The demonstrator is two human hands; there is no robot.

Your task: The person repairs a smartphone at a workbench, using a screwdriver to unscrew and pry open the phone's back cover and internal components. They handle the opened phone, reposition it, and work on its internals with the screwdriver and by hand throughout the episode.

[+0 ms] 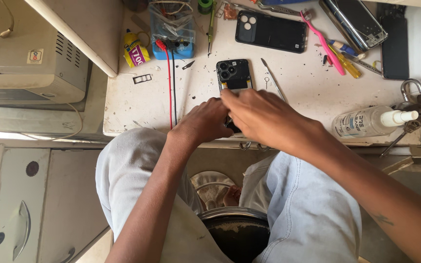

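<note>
An opened black phone [234, 74] with its back off lies on the white worktable [308, 87], camera end away from me. My left hand [205, 120] rests on the phone's lower left side, fingers curled against it. My right hand [264, 117] lies across the phone's lower part, fingers reaching left over it and covering the bottom half. Whether a small tool sits between the fingers is hidden. A thin metal pry tool [273, 79] lies just right of the phone.
A black phone back cover [271, 31], pink toothbrush [323, 44], another phone frame [356, 22] and dark screen [394, 44] lie at the back. A blue box with red and black leads [172, 34], a yellow tube [135, 51], a spray bottle [371, 122] and a padlock [411, 95] stand around.
</note>
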